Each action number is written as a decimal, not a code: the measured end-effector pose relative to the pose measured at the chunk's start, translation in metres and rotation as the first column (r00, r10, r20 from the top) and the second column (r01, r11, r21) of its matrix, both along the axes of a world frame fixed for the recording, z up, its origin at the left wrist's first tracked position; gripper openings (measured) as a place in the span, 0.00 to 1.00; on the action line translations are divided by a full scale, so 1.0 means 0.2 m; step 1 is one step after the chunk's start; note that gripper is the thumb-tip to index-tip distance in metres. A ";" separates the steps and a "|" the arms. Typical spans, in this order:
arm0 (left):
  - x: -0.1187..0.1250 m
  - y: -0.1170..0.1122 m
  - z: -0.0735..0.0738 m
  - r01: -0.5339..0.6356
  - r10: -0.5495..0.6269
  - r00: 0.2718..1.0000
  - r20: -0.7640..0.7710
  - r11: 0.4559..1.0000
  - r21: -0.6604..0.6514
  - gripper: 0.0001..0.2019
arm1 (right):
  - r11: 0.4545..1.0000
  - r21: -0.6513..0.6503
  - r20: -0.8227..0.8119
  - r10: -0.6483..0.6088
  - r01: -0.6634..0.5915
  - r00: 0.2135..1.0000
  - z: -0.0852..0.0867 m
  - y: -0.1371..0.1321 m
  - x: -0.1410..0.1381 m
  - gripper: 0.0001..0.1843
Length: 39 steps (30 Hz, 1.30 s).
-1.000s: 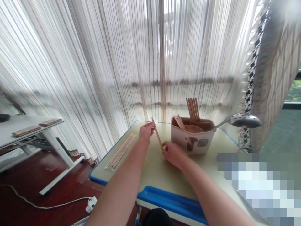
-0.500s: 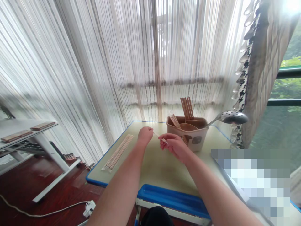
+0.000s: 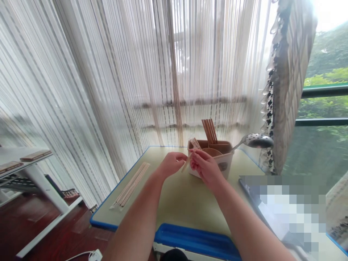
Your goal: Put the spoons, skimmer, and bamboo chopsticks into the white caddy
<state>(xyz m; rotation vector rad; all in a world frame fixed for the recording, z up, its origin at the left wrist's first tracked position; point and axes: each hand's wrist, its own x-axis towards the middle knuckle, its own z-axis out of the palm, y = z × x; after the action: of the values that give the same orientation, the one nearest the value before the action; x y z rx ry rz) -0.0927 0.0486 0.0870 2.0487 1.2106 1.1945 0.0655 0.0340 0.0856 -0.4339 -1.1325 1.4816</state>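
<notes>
My left hand (image 3: 172,165) and my right hand (image 3: 206,165) are close together over the table, in front of a bin. Between them is a thin pale strip (image 3: 185,166), slanting down from the right fingertips; its exact kind is too small to tell. My right hand is closed in a pinch on its upper end. The thumb and forefinger of my left hand close in on the strip from the left. A bundle of wrapped chopsticks (image 3: 131,186) lies to the left of my left forearm.
The bin (image 3: 228,165) holds brown chopsticks (image 3: 209,131), a wrapped bundle (image 3: 195,143), a brown round-edged item (image 3: 212,151) and a slotted metal ladle (image 3: 257,140). A blue tray (image 3: 195,237) edges the table's near side. A pixelated patch covers something at right. Another table (image 3: 40,159) stands left.
My hands have come together, the left moving right and the strip turning from stretched between them to hanging steeply. The view has shifted a little to the right.
</notes>
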 end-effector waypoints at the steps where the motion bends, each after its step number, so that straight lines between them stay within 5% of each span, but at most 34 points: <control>1: 0.01 -0.01 0.00 0.021 -0.021 1.000 0.003 1.000 -0.015 0.09 | 1.000 0.009 0.002 -0.016 0.016 1.000 0.00 0.01 0.01 0.17; 6: 0.04 -0.03 0.01 0.142 -0.138 0.989 0.060 0.987 -0.078 0.08 | 0.998 0.039 0.014 -0.056 0.056 0.998 0.03 0.02 0.05 0.17; 11: 0.07 -0.04 0.03 0.030 -0.028 0.981 0.191 1.000 -0.009 0.08 | 0.965 0.123 0.027 -0.237 0.233 0.971 0.04 0.01 0.10 0.19; 14: 0.08 -0.04 0.04 -0.061 0.064 0.922 0.381 0.998 -0.021 0.10 | 0.858 0.306 0.177 -0.476 0.411 0.861 0.02 0.01 0.11 0.16; 16: 0.08 -0.04 0.06 -0.110 0.104 0.876 0.471 0.994 -0.014 0.11 | 0.726 0.519 0.296 -0.648 0.452 0.702 0.00 0.00 0.11 0.14; 19: 0.08 -0.05 0.07 -0.122 0.095 0.816 0.570 0.992 0.010 0.12 | 0.494 0.793 0.325 -0.837 0.355 0.440 -0.02 -0.03 0.08 0.13; 21: 0.08 -0.05 0.08 -0.109 0.079 0.780 0.621 0.994 0.010 0.12 | 0.404 0.873 0.312 -0.893 0.272 0.326 -0.03 -0.04 0.07 0.14; 27: 0.08 -0.04 0.08 -0.105 0.094 0.738 0.669 0.994 -0.023 0.14 | 0.353 0.931 0.334 -0.927 0.096 0.168 -0.04 -0.04 0.05 0.11; 34: 0.10 -0.06 0.08 -0.095 0.063 0.758 0.649 0.995 0.015 0.13 | 0.293 0.941 0.283 -0.956 0.169 0.083 -0.03 -0.04 0.06 0.12; 39: 0.12 -0.05 0.11 -0.171 0.077 0.795 0.602 0.980 0.101 0.12 | 0.199 0.931 0.195 -0.980 0.307 0.046 -0.02 -0.01 0.08 0.15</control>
<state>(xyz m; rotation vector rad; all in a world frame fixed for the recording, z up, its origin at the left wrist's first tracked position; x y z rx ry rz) -0.0683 0.0393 0.1099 1.4979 0.9632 1.8652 0.0822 0.0313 0.0808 -1.0609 -1.6756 -0.3934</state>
